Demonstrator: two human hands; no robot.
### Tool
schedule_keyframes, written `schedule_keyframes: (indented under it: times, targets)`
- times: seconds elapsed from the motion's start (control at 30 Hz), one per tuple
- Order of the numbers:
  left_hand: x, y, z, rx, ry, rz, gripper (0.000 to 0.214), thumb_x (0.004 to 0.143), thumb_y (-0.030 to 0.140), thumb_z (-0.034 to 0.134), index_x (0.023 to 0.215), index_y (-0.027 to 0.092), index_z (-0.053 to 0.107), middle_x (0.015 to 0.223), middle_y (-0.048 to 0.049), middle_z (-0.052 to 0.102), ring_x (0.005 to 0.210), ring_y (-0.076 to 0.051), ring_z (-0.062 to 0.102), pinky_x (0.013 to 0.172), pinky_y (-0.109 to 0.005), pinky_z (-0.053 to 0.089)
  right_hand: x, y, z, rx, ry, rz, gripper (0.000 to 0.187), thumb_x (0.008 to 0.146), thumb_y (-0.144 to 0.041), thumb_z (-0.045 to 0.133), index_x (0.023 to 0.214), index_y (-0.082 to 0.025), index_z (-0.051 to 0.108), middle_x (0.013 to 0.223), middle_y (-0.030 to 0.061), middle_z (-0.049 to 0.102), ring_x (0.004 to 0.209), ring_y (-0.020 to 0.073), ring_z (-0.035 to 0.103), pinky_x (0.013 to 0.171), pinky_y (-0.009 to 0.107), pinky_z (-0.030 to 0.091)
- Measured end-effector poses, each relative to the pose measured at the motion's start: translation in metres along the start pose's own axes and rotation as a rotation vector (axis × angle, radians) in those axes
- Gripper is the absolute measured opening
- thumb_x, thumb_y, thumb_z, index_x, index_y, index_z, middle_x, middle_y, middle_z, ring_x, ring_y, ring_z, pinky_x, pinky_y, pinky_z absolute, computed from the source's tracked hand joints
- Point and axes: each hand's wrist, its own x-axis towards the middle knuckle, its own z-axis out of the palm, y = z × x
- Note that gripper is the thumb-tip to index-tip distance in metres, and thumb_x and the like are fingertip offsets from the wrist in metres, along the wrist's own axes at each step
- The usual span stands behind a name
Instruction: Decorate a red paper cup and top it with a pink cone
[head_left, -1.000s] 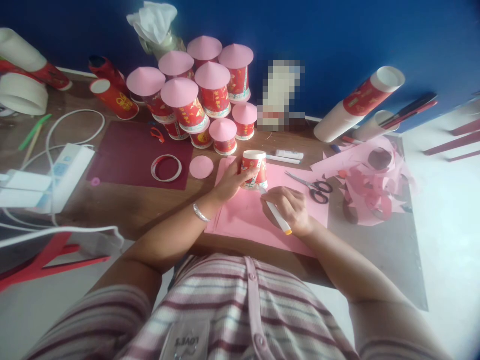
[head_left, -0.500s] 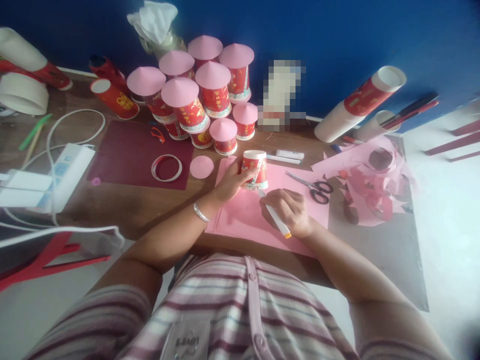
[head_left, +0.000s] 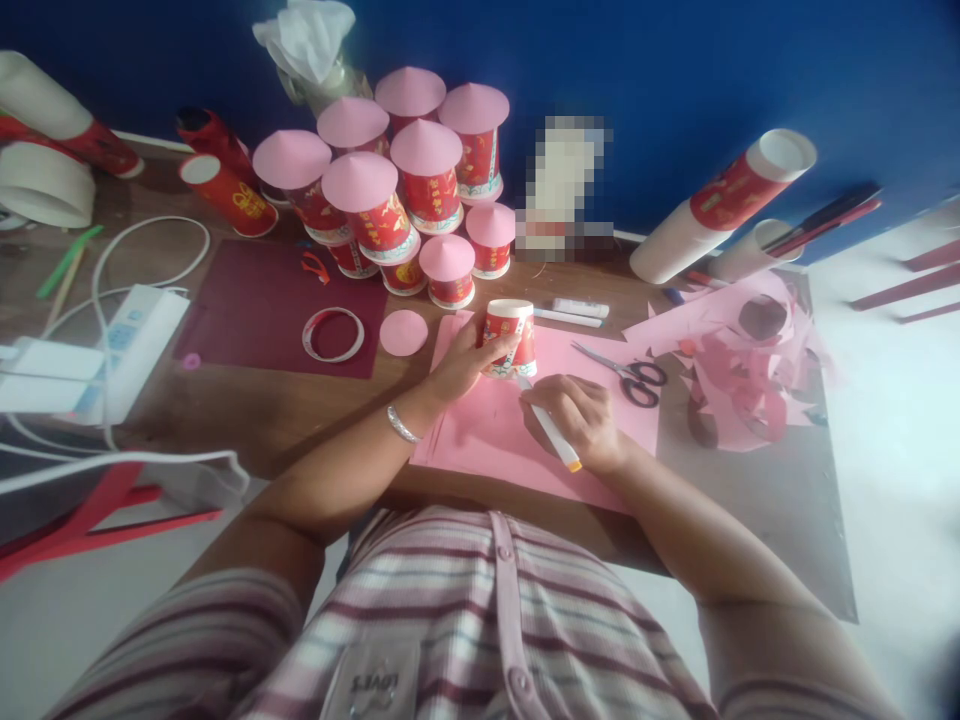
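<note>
looks like a light, dentable cup (head_left: 523, 326), best held gently mid-wall, grasped by left hand (head_left: 460, 362) just beyond right hand (head_left: 579, 415) gripping white pen (head_left: 553, 434).

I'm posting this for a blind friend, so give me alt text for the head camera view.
A person's left hand holds a red-and-white cup over pink paper while the right hand holds a white marker near the cup's lower edge. Scissors and pink scraps lie to the right; farther back, red cylinders topped with pink cones stand before a blue wall.
</note>
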Motion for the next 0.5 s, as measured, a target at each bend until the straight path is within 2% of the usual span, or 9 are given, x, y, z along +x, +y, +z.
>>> schedule_keyframes:
  times: [0.23, 0.5]
  targets:
    - [-0.0002, 0.0028, 0.0008, 0.005, -0.023, 0.000, 0.041, 0.086, 0.040, 0.077, 0.118, 0.020, 0.062, 0.106, -0.0072, 0.069, 0.095, -0.020, 0.066, 0.082, -0.032, 0.052, 0.0012, -0.0013, -0.0006, 0.006, -0.016, -0.002, 0.021, 0.086, -0.003, 0.065, 0.099, -0.018, 0.058, 0.074, 0.0011, 0.065, 0.062, 0.0145, 0.062, 0.055, 0.027, 0.049]
    - [-0.0005, 0.0027, 0.0012, -0.002, -0.016, 0.001, 0.037, 0.086, 0.040, 0.077, 0.113, 0.019, 0.063, 0.105, -0.0065, 0.069, 0.092, -0.018, 0.066, 0.081, -0.030, 0.052, 0.0007, -0.0052, -0.0033, 0.068, -0.066, 0.076, 0.016, 0.090, -0.008, 0.060, 0.099, -0.020, 0.057, 0.074, -0.0011, 0.063, 0.059, 0.0125, 0.060, 0.054, 0.025, 0.046]
